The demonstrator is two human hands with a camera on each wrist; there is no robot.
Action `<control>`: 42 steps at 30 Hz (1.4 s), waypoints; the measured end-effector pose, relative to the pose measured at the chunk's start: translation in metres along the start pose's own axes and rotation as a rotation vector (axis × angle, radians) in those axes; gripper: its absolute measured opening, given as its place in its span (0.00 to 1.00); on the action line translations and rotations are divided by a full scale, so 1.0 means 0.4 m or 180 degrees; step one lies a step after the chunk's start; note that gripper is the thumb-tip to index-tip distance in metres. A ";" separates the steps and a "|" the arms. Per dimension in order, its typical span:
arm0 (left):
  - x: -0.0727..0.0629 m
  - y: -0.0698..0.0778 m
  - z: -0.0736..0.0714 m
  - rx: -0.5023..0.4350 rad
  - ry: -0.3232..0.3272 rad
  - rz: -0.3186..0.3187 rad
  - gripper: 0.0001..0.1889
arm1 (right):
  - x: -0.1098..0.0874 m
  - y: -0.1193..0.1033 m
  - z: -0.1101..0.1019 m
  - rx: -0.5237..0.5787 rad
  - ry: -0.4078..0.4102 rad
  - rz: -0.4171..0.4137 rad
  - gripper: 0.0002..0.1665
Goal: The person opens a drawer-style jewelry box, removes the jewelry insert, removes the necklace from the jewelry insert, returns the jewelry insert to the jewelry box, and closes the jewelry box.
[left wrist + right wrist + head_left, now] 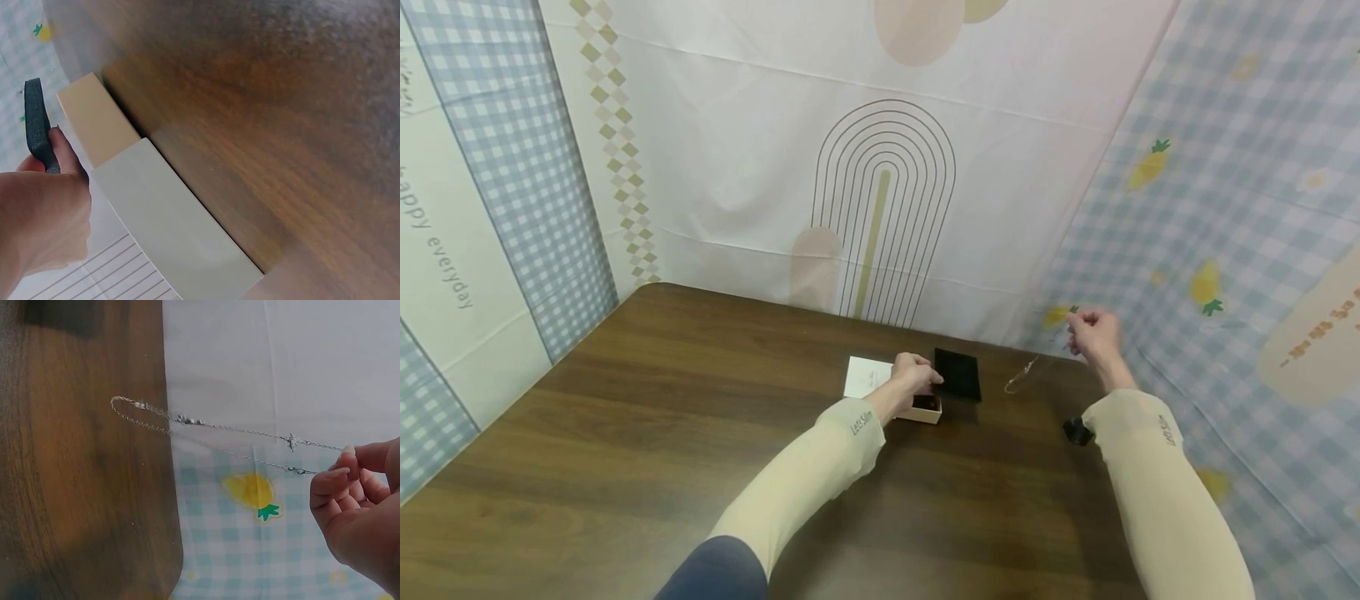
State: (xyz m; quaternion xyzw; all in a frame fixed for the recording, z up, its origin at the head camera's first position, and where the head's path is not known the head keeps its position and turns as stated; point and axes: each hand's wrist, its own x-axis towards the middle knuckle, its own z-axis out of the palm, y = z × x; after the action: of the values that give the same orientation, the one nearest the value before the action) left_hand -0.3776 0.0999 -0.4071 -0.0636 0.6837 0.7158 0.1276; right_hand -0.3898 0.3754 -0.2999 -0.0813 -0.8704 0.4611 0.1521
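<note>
My left hand pinches a black foam pad by its edge, above and beside a small cream box; the left wrist view shows the pad's side. A white box lid with faint print lies against the box on the left. Raised at the right, my right hand pinches a thin silver chain between thumb and forefinger. In the right wrist view the chain hangs in a long loop with small charms on it. Part of the box is hidden by my left hand.
The brown wooden table ends at a white printed cloth behind. A blue checked cloth with pineapples hangs close on the right. A small black device sits at my right wrist.
</note>
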 end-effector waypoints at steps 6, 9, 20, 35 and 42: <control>-0.001 -0.001 0.000 -0.0009 0.0015 -0.0005 0.19 | -0.004 0.009 0.002 0.0004 -0.0205 0.0068 0.17; 0.000 -0.001 0.001 -0.0017 0.0014 -0.0010 0.19 | -0.006 0.012 0.001 -0.0048 -0.0241 0.0088 0.19; -0.001 0.000 0.000 -0.0009 0.0029 -0.0039 0.17 | -0.002 0.027 -0.001 -0.0013 -0.0281 0.0147 0.19; -0.003 0.002 0.000 -0.0028 0.0007 0.0020 0.20 | 0.000 0.049 -0.001 -0.0124 -0.0297 0.0162 0.17; -0.001 0.003 -0.003 -0.0050 0.0022 -0.0018 0.19 | -0.001 0.056 -0.002 0.0065 -0.0380 0.0210 0.10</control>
State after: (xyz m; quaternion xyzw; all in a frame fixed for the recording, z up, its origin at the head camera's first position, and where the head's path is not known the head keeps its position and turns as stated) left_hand -0.3774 0.0988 -0.4060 -0.0690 0.6783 0.7205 0.1268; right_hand -0.3889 0.3885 -0.3179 -0.0808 -0.8701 0.4787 0.0853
